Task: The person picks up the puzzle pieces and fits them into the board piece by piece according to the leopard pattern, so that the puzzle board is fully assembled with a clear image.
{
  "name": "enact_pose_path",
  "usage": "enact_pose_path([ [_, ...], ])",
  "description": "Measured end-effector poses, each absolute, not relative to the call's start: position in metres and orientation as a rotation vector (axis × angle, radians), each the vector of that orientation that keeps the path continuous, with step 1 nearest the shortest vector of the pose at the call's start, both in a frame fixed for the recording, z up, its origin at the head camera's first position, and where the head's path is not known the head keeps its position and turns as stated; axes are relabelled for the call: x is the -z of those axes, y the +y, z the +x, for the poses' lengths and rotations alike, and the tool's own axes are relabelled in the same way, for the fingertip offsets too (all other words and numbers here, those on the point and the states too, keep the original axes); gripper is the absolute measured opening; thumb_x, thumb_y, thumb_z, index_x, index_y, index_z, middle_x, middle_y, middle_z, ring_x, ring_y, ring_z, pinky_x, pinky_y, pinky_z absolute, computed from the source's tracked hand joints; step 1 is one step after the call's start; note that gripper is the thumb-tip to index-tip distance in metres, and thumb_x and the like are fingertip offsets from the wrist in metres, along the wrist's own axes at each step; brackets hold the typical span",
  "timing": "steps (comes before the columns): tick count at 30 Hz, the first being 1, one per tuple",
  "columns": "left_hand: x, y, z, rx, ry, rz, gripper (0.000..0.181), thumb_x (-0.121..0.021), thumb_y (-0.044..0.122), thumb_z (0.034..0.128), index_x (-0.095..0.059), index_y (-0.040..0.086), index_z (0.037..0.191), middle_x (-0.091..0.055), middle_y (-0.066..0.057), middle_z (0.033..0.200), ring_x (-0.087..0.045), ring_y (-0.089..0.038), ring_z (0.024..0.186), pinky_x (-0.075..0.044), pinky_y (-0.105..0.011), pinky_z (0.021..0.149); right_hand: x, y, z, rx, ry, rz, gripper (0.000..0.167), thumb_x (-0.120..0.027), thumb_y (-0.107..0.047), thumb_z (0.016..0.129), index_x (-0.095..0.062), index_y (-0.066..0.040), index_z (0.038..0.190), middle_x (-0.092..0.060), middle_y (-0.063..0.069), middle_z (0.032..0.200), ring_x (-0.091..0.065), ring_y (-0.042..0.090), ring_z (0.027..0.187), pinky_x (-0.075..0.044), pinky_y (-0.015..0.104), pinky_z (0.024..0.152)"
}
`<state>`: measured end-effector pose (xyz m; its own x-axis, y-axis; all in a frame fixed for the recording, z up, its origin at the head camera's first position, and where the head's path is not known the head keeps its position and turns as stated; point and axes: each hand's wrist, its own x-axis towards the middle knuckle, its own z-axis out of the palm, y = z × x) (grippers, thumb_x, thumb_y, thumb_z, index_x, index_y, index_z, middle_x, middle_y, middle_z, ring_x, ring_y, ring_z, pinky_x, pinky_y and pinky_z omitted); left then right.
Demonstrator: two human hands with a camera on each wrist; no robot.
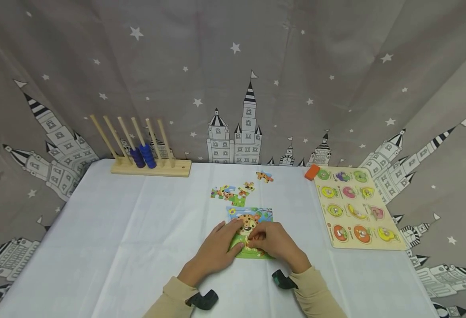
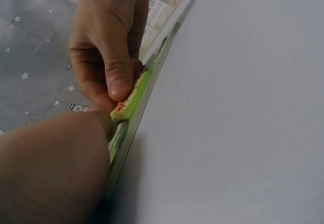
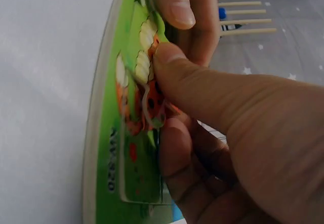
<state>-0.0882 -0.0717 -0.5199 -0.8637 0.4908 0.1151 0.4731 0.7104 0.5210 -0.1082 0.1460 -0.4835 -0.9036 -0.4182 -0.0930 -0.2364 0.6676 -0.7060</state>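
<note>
A grey curtain (image 1: 157,57) with stars and castles hangs behind the table (image 1: 137,247), which has a white cover. Near the right edge of the table lies the fruit board (image 1: 338,225), and at the far edge, close to the far left corner, stands the rack (image 1: 157,170) with six rods; dark blue rings (image 1: 147,156) sit on two of them. The puzzle (image 1: 265,214), showing a spotted animal, lies about midway between the left and right edges of the table, under both hands. The left hand (image 1: 218,247) rests on the left side of the puzzle, its fingers rather straight. The right hand (image 1: 276,240) is over the right side, and its thumb and fingers pinch an orange spotted piece (image 3: 156,98) at the puzzle's surface. Several loose pieces (image 1: 225,192) lie just beyond the puzzle's far edge; a single one (image 1: 264,177) is nearer to the table's far edge. An orange block (image 1: 312,172) is at the far left corner of the fruit board.
</note>
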Motion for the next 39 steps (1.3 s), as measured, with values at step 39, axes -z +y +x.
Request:
enact_pose_path([
  [39,0.5249,-0.0696,-0.0897,-0.619,3.03,0.633,0.083,-0.059,0.06,0.0949,-0.04,0.009,0.157,-0.031,-0.011,0.168,-0.028,-0.031,0.156,-0.027,-0.05,0.127,0.4849,0.1461,-0.1105,0.898,2.659,-0.602,0.007,-0.084,-0.023,0.085,-0.077,-0.024,0.085,-0.068,-0.013,0.085,-0.049,0.002,0.069,-0.043,0.021,0.062],
])
